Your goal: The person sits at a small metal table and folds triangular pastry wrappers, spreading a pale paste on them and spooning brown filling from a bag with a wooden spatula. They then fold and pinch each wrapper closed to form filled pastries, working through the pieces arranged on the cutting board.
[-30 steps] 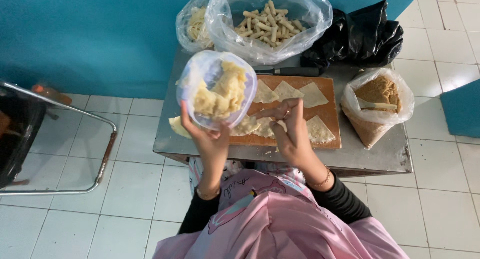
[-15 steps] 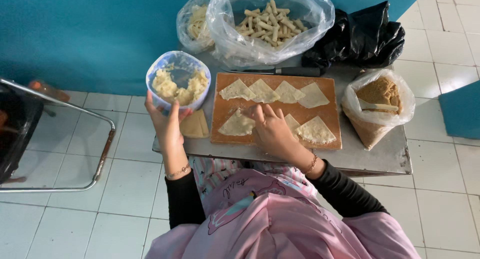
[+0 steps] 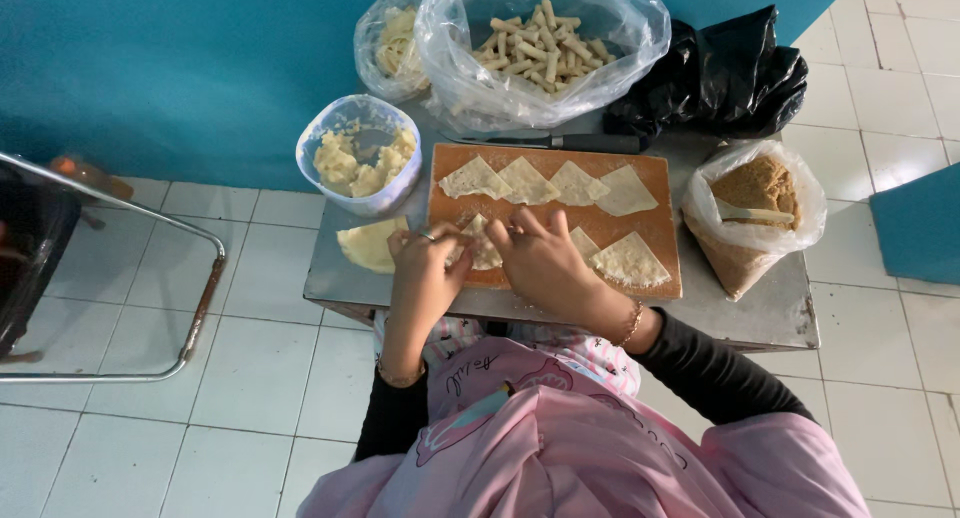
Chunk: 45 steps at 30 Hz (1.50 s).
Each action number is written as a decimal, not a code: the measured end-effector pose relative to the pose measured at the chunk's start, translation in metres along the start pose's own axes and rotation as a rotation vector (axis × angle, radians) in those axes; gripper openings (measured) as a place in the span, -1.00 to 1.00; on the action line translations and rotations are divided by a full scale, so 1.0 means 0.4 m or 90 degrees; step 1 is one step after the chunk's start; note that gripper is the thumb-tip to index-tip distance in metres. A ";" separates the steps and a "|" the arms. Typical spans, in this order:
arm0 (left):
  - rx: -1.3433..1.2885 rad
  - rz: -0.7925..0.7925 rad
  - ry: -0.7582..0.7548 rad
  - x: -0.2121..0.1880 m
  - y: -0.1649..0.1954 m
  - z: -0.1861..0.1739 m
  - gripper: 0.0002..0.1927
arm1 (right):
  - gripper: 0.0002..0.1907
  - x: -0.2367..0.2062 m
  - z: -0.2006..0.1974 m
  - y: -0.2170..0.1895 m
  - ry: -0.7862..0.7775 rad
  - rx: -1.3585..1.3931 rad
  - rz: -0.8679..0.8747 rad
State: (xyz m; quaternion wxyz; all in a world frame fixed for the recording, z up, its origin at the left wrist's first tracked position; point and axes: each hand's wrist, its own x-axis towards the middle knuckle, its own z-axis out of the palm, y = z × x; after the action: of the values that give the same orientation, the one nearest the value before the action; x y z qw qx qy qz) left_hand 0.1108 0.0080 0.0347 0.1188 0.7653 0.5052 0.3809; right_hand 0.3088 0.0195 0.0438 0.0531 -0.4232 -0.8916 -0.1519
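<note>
Head view — both hands (image 3: pixel 490 258) curled, fingertips meeting on a dough triangle (image 3: pixel 478 246).

Cutting board (image 3: pixel 655 183): orange-brown. Dough triangles (image 3: pixel 527 181): pale cream, dusted white. Folded wrapper (image 3: pixel 483 250) under both hands: same pale cream. Round container (image 3: pixel 357 154): clear with a bluish tint; filling pale yellow. Tabletop (image 3: pixel 770 313): dull grey metal. Large bag (image 3: pixel 545 43): clear plastic, holding beige rolled sticks. Small bag (image 3: pixel 755 213): clear, brown crumbly contents. Crumpled bag (image 3: pixel 715 78): glossy black. Wall (image 3: pixel 180 68): teal. Floor tiles (image 3: pixel 120 428): white, grey grout. Sleeves (image 3: pixel 715 373): black. Garment (image 3: pixel 560 448): pink.
</note>
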 end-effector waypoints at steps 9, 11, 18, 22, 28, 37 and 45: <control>0.027 0.006 -0.030 -0.010 -0.007 -0.018 -0.93 | -0.46 0.018 -0.002 0.027 0.081 0.238 -0.001; 0.027 -0.007 -0.043 -0.011 -0.013 -0.017 -0.92 | -0.49 0.015 0.009 0.020 0.062 0.212 -0.005; 0.029 -0.004 -0.086 -0.026 -0.032 -0.018 -0.92 | -0.47 -0.018 0.017 -0.038 0.078 0.046 -0.031; 0.026 0.009 -0.105 -0.027 -0.043 -0.022 -0.91 | -0.51 -0.027 0.021 -0.047 0.104 -0.005 -0.049; 0.009 0.020 -0.099 -0.027 -0.044 -0.026 -0.88 | -0.58 -0.042 0.046 -0.034 0.073 -0.083 -0.090; 0.025 0.017 -0.107 -0.025 -0.046 -0.020 -0.83 | -0.61 -0.033 0.079 -0.007 0.057 -0.092 -0.120; -0.003 0.025 -0.112 -0.033 -0.062 -0.015 -0.89 | -0.51 -0.022 0.079 0.023 0.078 -0.121 -0.118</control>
State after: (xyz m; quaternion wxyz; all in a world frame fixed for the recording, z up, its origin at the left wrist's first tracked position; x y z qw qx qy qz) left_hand 0.0872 0.0068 0.0186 0.1570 0.8051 0.4771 0.3154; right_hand 0.3225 0.0287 0.0139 0.0529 -0.3323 -0.9034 -0.2657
